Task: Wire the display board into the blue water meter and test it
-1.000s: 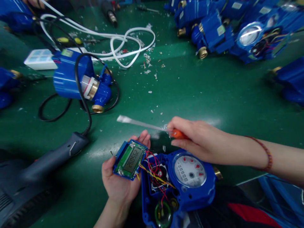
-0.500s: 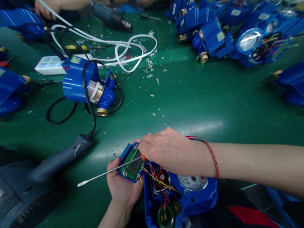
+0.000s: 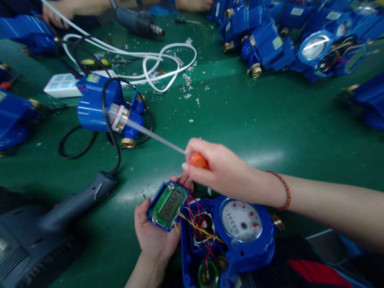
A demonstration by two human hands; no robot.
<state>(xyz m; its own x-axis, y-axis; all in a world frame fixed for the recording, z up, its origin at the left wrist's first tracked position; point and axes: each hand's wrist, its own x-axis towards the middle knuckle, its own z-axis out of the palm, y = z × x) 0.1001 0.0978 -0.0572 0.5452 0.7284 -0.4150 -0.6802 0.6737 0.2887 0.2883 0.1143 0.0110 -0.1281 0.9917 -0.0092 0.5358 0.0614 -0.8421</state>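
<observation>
My left hand (image 3: 157, 238) is closed round the edges of a green circuit board with an LCD display (image 3: 168, 205), its digits showing. Red and yellow wires (image 3: 199, 224) run from the board into an opened blue water meter (image 3: 255, 256), whose round dial (image 3: 242, 221) faces up. In my right hand (image 3: 223, 166), above the board and meter, is a screwdriver with an orange handle (image 3: 198, 160). Its long shaft points to the upper left, smeared by motion, and crosses in front of another blue meter (image 3: 99, 102) lying farther off.
A heat gun (image 3: 72, 204) lies at the left with its black cable looped. Behind are a white power strip (image 3: 63, 85), a coiled white cord (image 3: 171, 74) and a second heat gun (image 3: 138, 22). Several blue meters (image 3: 270, 50) crowd the back right. Another person's hand (image 3: 58, 12) rests at the top left.
My right hand has lifted up and away from the board, swinging the screwdriver's shaft from lower left to upper left. The display and dial are now uncovered. My left hand stays put.
</observation>
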